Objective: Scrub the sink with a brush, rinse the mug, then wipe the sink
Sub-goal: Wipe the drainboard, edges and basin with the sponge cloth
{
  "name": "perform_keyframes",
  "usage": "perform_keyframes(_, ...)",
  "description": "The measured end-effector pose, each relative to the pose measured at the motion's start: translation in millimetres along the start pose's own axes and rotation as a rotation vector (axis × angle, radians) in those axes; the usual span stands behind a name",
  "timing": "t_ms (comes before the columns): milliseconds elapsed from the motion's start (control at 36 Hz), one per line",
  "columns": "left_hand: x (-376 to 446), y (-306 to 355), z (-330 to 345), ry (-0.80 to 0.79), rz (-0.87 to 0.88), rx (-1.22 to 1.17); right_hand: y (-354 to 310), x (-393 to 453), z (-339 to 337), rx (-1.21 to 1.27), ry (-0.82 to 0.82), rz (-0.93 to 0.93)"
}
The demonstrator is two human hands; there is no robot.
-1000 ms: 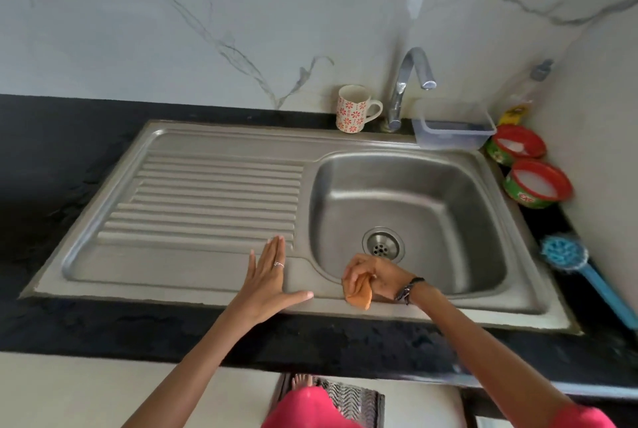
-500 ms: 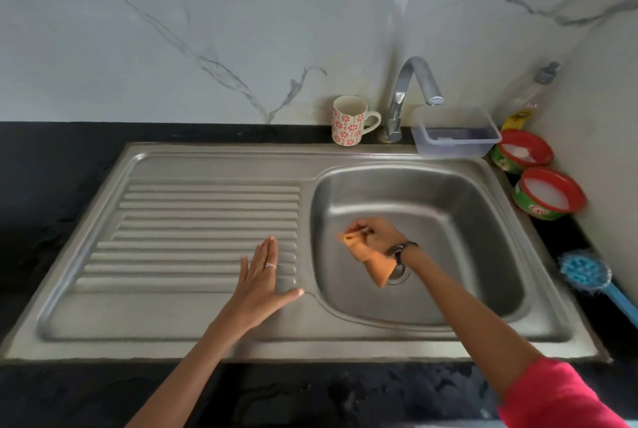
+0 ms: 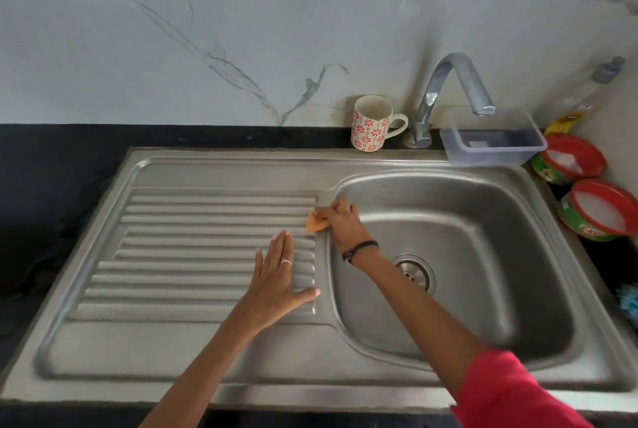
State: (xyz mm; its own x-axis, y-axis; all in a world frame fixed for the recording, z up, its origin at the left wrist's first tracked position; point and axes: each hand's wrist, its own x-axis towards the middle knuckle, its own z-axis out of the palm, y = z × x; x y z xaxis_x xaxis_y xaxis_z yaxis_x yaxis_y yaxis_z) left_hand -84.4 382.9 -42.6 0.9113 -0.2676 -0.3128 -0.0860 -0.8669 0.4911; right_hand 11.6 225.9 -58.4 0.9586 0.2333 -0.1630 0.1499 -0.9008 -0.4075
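Note:
The steel sink (image 3: 483, 206) has a ribbed drainboard (image 3: 193, 241) on its left and a drain (image 3: 416, 272) in the bowl. My right hand (image 3: 341, 224) holds an orange cloth (image 3: 315, 223) pressed on the ridge between bowl and drainboard, near the back. My left hand (image 3: 276, 282) lies flat with straight fingers on the drainboard's right part. A white mug (image 3: 371, 123) with red flowers stands upright behind the sink, left of the tap (image 3: 445, 89). Only the blue brush (image 3: 630, 303) head shows at the right edge.
A clear plastic box (image 3: 493, 144) sits at the sink's back right corner under the tap spout. Two red-rimmed tubs (image 3: 600, 210) of white paste and a bottle (image 3: 583, 96) stand by the right wall. Black counter (image 3: 51, 186) surrounds the sink.
My right hand with the cloth has moved from the sink's front rim, through the bowl, up to the ridge beside the drainboard. My left hand stayed flat on the drainboard.

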Motion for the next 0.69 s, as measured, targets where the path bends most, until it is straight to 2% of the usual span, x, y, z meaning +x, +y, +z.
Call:
perform_keyframes(222, 7.2, -6.6, -0.9, -0.046, 0.026, -0.047, 19.5, -70.0, 21.8, 0.228, -0.036, -0.183)
perform_keyframes(333, 13.5, 2.0, -0.9, -0.066, 0.043, -0.046, 37.0, -96.7, 25.1, 0.400, -0.217, -0.197)
perform_keyframes(389, 17.0, 7.7, 0.3, -0.081, 0.052, -0.028, 45.6, -108.1, 21.4, 0.378, -0.247, -0.230)
perform_keyframes(528, 22.8, 20.9, 9.6, -0.097, 0.088, 0.021, 66.4, -129.7, 6.7, 0.334, -0.482, -0.215)
perform_keyframes(694, 20.3, 36.8, 17.9, -0.137, 0.122, 0.062, 93.3, -130.8, -9.3, 0.207, -0.552, -0.112)
